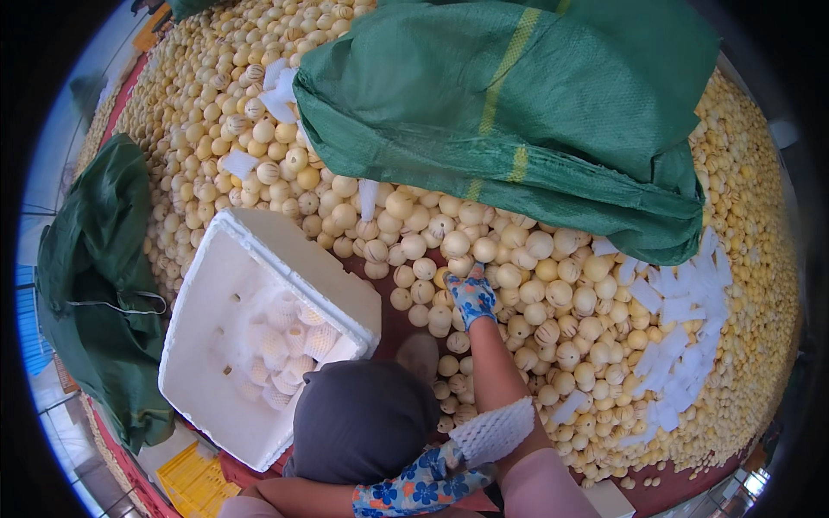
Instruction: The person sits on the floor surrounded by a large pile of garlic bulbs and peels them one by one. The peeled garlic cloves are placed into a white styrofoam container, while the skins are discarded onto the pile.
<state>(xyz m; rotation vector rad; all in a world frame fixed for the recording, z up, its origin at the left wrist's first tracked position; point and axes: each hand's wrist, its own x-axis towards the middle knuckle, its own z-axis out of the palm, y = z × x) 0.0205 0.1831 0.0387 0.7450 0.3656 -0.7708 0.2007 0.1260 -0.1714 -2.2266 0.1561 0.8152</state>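
My left hand (424,482), in a blue floral glove, holds a white foam net sleeve (495,430) near the bottom of the view. The sleeve lies across my right forearm. My right hand (473,298), in a matching glove, reaches into a heap of cream pepino melons (560,291) with purple streaks. Its fingertips are at one melon (460,265); whether they grip it is unclear. Left of my hands, a white polystyrene box (207,330) is tilted with its opening towards me. Several melons in foam nets (285,343) lie inside it.
A large green woven sack (414,110) lies across the heap ahead. Another green sack (97,285) hangs at the left. Loose foam sleeves (680,349) are scattered on the right. A dark grey cloth-covered form (366,421) rises beside the box. A yellow crate (194,482) stands at lower left.
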